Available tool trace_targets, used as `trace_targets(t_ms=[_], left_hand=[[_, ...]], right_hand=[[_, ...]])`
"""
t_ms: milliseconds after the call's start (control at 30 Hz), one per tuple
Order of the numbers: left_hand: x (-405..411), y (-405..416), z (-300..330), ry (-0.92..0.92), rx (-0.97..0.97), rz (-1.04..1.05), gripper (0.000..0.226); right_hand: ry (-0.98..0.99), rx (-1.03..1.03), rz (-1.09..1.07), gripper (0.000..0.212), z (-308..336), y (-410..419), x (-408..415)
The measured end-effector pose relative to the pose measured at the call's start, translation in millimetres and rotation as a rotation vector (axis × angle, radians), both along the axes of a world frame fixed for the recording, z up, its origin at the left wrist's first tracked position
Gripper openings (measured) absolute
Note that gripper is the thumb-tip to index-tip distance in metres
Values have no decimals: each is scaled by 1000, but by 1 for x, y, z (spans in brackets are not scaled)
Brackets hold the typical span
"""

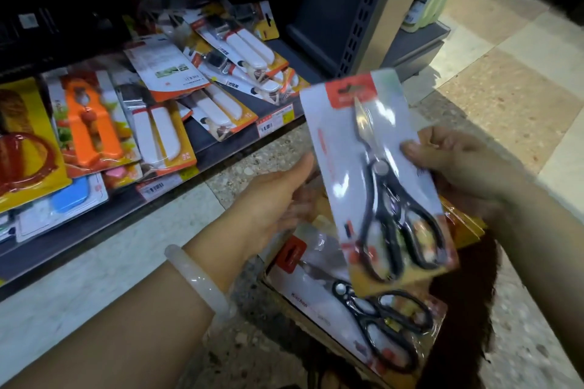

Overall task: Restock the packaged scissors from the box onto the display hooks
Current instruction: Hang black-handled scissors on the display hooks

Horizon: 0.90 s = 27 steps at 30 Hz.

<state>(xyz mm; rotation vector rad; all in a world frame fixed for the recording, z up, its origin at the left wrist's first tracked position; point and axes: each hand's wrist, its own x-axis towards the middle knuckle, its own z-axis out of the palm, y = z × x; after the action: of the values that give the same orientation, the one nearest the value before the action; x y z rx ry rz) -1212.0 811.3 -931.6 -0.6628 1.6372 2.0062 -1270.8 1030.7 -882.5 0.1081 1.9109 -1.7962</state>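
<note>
A packaged pair of black-handled scissors [376, 180] is held up in front of me, its red hang tab pointing up toward the shelf. My right hand [458, 167] pinches the pack's right edge with thumb on the front. My left hand [278, 202] grips the left edge from behind, a pale bangle on its wrist. Below them a cardboard box [284, 303] on the floor holds another scissors pack [363, 309] lying flat. No display hooks are visible.
A low dark shelf [221, 148] on the left holds piled packaged kitchen tools: white-handled peelers [240, 50], an orange tool [88, 123] and yellow packs. A perforated shelf upright [363, 9] stands behind. Speckled stone floor [505, 88] spreads to the right.
</note>
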Motion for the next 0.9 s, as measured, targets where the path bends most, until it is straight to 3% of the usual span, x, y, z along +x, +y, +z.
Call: trace_targets(t_ms=[100,200,267,333,433,500,600,767,900], left_hand=[[1,5,6,3,281,88,37],[1,-3,2,29,120,248,25],[3,-15,-3,22,41,313,22],[5,-26,-8,20,17,353,23],[5,-37,-15,14,-12,389,27],[4,-38,-18,11,-17,393,27],[6,-36,-18,18,-45,376,23],[8,-35,-10,55,-73,381,18],[2,-42,7,142,-90,406,14]], right_hand=[[126,6,-154,23,-7,-41,-10],[142,106,-115,18,-27,-64,-9],[126,256,-42,27,-39,-62,-2],[169,530,185,31,-53,-48,10],[84,988,669,42,-81,-27,36],[41,1108,734,49,-91,-21,50],[28,1058,685,45,-94,-22,56],[-25,869,704,19,-93,-8,42],[-57,604,468,18,-63,20,26]])
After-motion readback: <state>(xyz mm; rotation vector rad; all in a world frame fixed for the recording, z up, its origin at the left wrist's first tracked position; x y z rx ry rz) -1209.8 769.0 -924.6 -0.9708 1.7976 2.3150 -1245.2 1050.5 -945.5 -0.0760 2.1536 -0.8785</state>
